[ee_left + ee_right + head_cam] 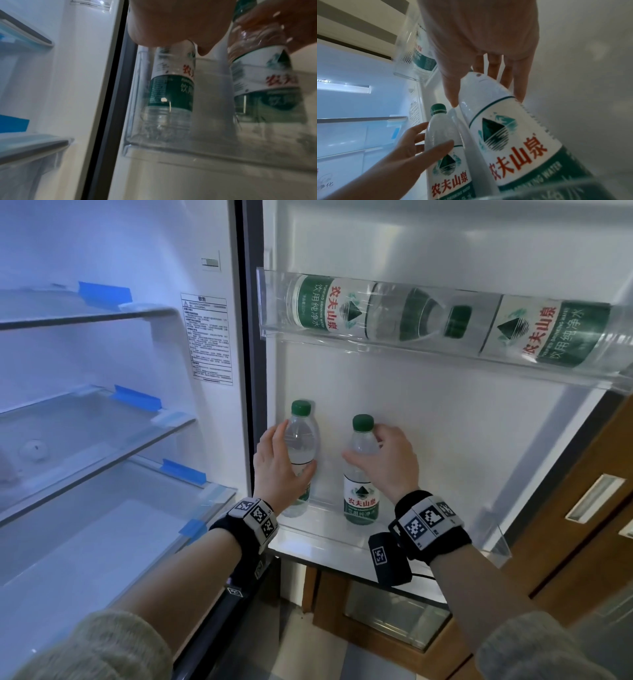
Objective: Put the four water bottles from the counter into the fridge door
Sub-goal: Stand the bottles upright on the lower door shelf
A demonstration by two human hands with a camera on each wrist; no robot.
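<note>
Two green-capped water bottles stand upright in the lower door bin (322, 541). My left hand (275, 470) wraps the left bottle (303, 436), thumb across its front, also seen as left bottle (447, 155) and left hand (402, 155). My right hand (392, 463) holds the right bottle (361, 501) at its shoulder, thumb on the left side and fingers behind the neck; the right wrist view shows this bottle (513, 142) under the right hand (479, 33). Two more bottles (325, 306) (555, 333) lie on their sides in the upper door bin (376, 342).
The open fridge compartment on the left has glass shelves (102, 419) with blue tape at their edges. A dark door seal (250, 371) runs between compartment and door. A wooden cabinet (565, 525) stands right of the door.
</note>
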